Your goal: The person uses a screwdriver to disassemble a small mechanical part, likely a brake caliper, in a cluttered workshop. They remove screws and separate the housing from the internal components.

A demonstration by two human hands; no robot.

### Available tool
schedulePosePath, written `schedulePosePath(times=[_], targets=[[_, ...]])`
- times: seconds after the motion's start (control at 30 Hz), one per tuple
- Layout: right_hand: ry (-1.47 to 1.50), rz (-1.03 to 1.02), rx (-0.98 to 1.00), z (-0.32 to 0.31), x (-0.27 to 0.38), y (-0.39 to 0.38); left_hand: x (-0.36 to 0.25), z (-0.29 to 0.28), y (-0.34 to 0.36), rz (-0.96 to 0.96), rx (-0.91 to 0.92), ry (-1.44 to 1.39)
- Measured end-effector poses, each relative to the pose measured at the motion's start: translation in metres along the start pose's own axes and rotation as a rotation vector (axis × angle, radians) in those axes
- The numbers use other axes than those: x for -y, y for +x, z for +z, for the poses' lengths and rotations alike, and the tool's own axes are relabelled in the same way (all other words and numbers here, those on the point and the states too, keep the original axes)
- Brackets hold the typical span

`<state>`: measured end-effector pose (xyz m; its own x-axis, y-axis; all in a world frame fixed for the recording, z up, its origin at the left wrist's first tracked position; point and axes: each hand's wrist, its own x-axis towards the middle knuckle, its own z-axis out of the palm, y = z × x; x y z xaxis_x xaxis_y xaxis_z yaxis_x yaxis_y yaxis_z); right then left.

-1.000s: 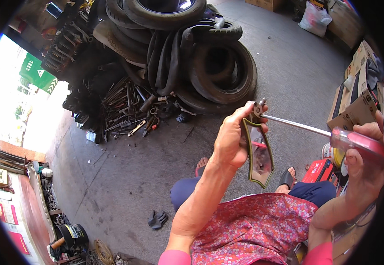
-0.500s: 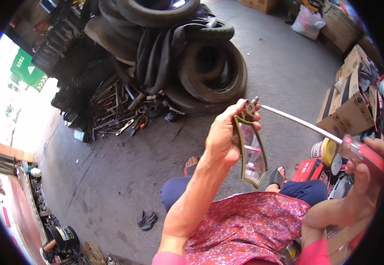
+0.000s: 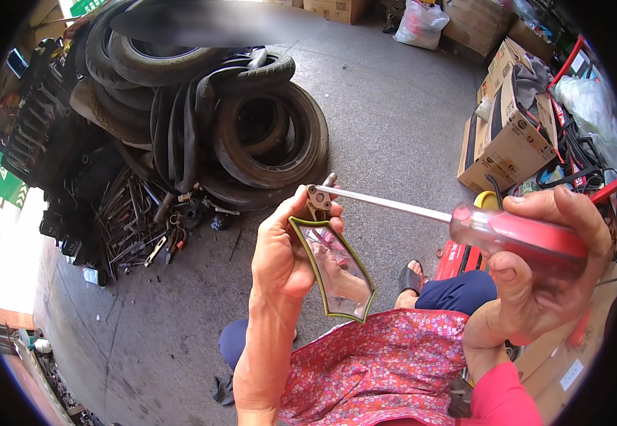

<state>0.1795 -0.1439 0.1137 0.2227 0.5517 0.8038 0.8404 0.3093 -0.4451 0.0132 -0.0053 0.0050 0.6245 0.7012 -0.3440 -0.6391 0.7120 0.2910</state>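
Observation:
In my left hand is a small angular mirror with a green-gold rim, glass facing me. My fingers close around its back and its metal mounting joint, which stands at the top with a short threaded stub. My right hand grips the red and clear handle of a screwdriver. Its long shaft points left, and the tip meets the mounting joint near my left fingertips. Whether the tip sits in a screw I cannot tell. Part of the left fingers is hidden behind the mirror.
Worn tyres are stacked at the far left, beside a heap of loose hand tools. Cardboard boxes and a red box stand on the right. A dark glove lies on the concrete floor. A floral apron covers my lap.
The screwdriver tip has come from just right of the joint to touching it. My right hand has moved left and further into view. The whole view has shifted to the right.

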Motion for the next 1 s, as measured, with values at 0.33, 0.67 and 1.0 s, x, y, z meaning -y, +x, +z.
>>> schedulePosePath(times=[0.33, 0.67, 1.0], targets=[[-0.053, -0.086, 0.105, -0.006, 0.001, 0.001, -0.002, -0.006, -0.002, 0.010, 0.035, -0.002], [-0.001, -0.118, 0.244, -0.012, 0.004, 0.002, -0.001, -0.002, -0.006, 0.123, -0.020, 0.185], [-0.058, -0.128, 0.434, -0.039, -0.005, 0.003, 0.006, -0.005, -0.004, 0.103, -0.049, 0.240]])
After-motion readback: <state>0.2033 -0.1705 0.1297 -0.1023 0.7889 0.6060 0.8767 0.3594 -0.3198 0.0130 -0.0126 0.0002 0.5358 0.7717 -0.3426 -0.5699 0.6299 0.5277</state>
